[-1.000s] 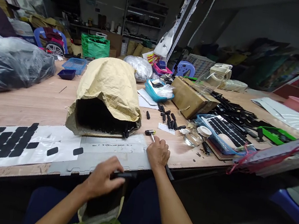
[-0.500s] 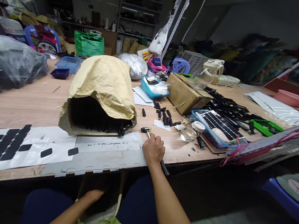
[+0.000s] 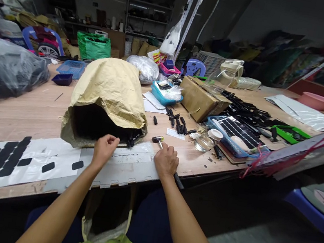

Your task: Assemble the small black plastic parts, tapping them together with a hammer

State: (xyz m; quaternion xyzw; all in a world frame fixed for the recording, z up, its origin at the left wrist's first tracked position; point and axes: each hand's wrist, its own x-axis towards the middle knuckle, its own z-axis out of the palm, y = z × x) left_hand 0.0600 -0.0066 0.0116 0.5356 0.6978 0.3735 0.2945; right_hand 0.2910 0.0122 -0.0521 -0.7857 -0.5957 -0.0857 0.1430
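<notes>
My right hand point(image 3: 166, 161) is wrapped round a small hammer point(image 3: 160, 143) and rests at the table's front edge. The hammer's yellow-and-black head points away from me, and its dark handle end shows below my palm. My left hand point(image 3: 104, 151) is in front of the mouth of a tan woven sack point(image 3: 110, 84), fingers curled together; whether anything is in them is hidden. The sack lies on its side, its inside dark, with small black pieces point(image 3: 132, 138) at the right of its opening. Beneath both hands runs a grey plastic sheet point(image 3: 117, 168).
Black rounded patches point(image 3: 13, 158) lie on a white sheet at left. Several black handle-like parts point(image 3: 178, 123), a clear jar point(image 3: 205, 142), a blue basket point(image 3: 238, 149) and a cardboard box point(image 3: 201, 101) stand to the right. A grey plastic bag point(image 3: 3, 66) sits at far left.
My left hand has come up from below the table edge to the front of the sack's opening. My right hand stays on the hammer. The view has shifted slightly.
</notes>
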